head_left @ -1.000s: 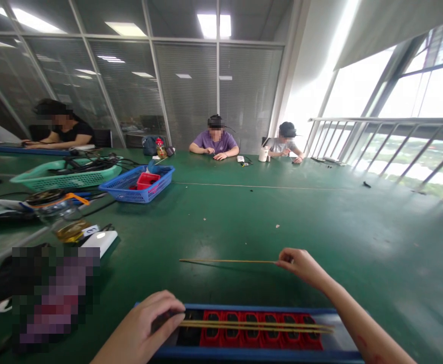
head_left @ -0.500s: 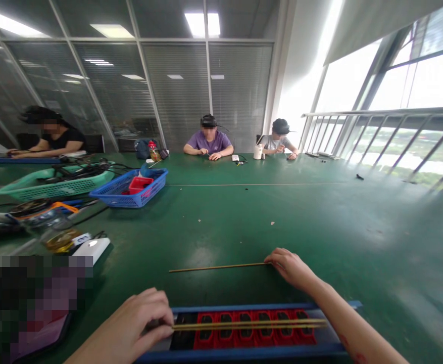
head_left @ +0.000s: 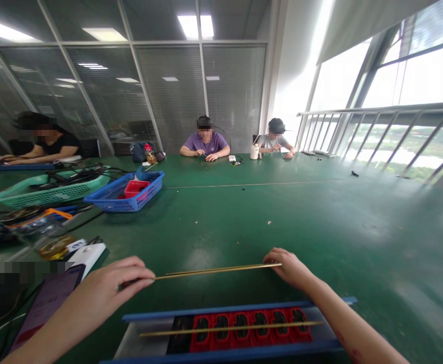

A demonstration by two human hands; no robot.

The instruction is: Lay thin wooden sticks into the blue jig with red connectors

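Observation:
My left hand (head_left: 125,278) pinches the left end of a thin bamboo-coloured stick (head_left: 217,271) above the green table. Close alongside it lies a second thin stick (head_left: 171,274), its right end under the curled fingers of my right hand (head_left: 287,268). The far tip of the left hand's stick passes in front of the right hand's fingers. Below both hands is a long blue-edged tray (head_left: 141,331) with a row of several red frames (head_left: 251,341) holding black pieces. Another thin stick (head_left: 229,329) rests lengthwise across that row.
At left are a phone (head_left: 50,308), a white box-like device (head_left: 90,255), a roll of yellowish tape (head_left: 56,248) and cables. Blue (head_left: 138,202) and green (head_left: 50,194) baskets stand behind. Three people sit around the table; a white bottle (head_left: 254,151) stands near one.
My left hand has lifted one stick off the tray and carried it up and left, beside the stick at my right hand. One stick stays on the tray. The right hand has barely moved.

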